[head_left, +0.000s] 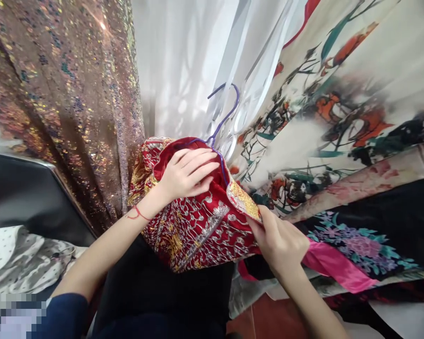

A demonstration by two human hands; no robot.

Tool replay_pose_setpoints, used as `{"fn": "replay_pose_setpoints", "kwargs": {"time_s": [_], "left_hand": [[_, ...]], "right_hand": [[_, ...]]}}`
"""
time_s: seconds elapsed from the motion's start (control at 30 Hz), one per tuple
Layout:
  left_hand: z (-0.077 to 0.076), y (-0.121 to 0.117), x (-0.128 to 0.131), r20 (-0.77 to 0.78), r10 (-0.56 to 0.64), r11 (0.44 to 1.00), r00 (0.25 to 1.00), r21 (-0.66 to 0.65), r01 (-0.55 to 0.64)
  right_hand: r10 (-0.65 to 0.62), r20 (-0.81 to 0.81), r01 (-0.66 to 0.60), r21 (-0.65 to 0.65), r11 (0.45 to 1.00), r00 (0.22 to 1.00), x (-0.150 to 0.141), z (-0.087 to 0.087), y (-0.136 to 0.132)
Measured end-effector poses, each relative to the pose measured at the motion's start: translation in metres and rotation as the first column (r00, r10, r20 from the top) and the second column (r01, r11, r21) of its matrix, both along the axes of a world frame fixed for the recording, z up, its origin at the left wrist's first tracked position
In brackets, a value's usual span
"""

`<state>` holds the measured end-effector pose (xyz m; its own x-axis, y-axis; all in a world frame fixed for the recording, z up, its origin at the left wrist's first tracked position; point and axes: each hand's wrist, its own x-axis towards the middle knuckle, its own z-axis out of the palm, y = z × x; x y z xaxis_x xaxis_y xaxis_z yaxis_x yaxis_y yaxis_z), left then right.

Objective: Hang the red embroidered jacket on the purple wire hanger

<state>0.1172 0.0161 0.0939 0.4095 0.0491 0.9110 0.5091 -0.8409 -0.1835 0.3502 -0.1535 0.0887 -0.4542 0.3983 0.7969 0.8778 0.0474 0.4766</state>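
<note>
A red garment (201, 235) with silver and gold embroidery hangs in front of me on a purple wire hanger (229, 110). The hanger's hook stands free above the neck opening, and part of its frame shows inside the red lining. Across that opening lies my left hand (191, 173), palm down with the fingers stretched out; whether the thumb touches the cloth is hidden. My right hand (281, 240) is closed on the gold-trimmed edge of the garment, at its right side. A thin red string bracelet circles my left wrist.
Sequined fabric (92, 94) hangs at the left, sheer white curtains (176, 61) behind. Floral cloth (304, 122) and a black embroidered piece (367, 230) drape at the right. A black chair back (24, 197) and dotted cloth (17, 259) are at lower left.
</note>
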Motion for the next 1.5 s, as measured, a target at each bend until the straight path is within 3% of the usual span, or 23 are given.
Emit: {"fn": "replay_pose_setpoints", "kwargs": {"time_s": [0.2,0.37,0.5,0.6,0.8,0.93,1.13,1.27,1.33,1.4,1.5], "left_hand": [[0.039,0.013,0.029,-0.288,-0.062,0.996,0.956,-0.074,0.043],[0.048,0.018,0.039,-0.331,0.001,0.999,0.944,-0.035,-0.013],[0.048,0.012,0.037,-0.381,-0.014,0.999,0.924,-0.042,-0.002],[0.042,0.010,0.038,-0.368,0.038,0.997,0.929,-0.050,-0.060],[0.024,0.006,0.054,-0.281,0.146,0.983,0.948,-0.067,-0.171],[0.019,0.001,0.063,-0.230,0.209,0.967,0.951,-0.094,-0.235],[0.016,-0.002,0.078,-0.113,0.171,0.944,0.979,-0.265,-0.195],[0.016,-0.003,0.083,-0.078,0.152,0.917,0.985,-0.361,-0.170],[0.017,-0.003,0.081,-0.084,0.173,0.919,0.981,-0.346,-0.191],[0.017,-0.003,0.079,-0.090,0.196,0.934,0.977,-0.287,-0.214],[0.015,-0.001,0.077,-0.098,0.243,0.946,0.965,-0.198,-0.258]], "right_hand": [[-0.094,-0.020,0.094,0.003,0.996,0.995,0.019,-0.009,0.015],[-0.188,-0.051,0.188,0.005,0.982,0.981,0.025,-0.013,0.023],[-0.163,-0.069,0.165,0.017,0.986,0.984,0.023,-0.016,0.022],[-0.170,-0.066,0.171,0.009,0.985,0.983,0.025,-0.021,0.026],[-0.283,-0.088,0.281,-0.034,0.959,0.955,0.042,-0.032,0.050],[-0.253,-0.038,0.252,-0.019,0.968,0.967,0.053,-0.036,0.068],[-0.261,-0.079,0.243,-0.184,0.952,0.962,0.066,-0.018,0.072],[-0.258,-0.178,0.247,-0.080,0.966,0.950,0.042,0.001,0.041],[-0.238,-0.181,0.236,-0.033,0.971,0.954,0.017,0.000,0.029],[-0.220,-0.196,0.221,-0.016,0.975,0.956,-0.008,-0.011,0.029],[-0.189,-0.136,0.175,-0.109,0.979,0.973,-0.032,-0.040,0.046]]}}
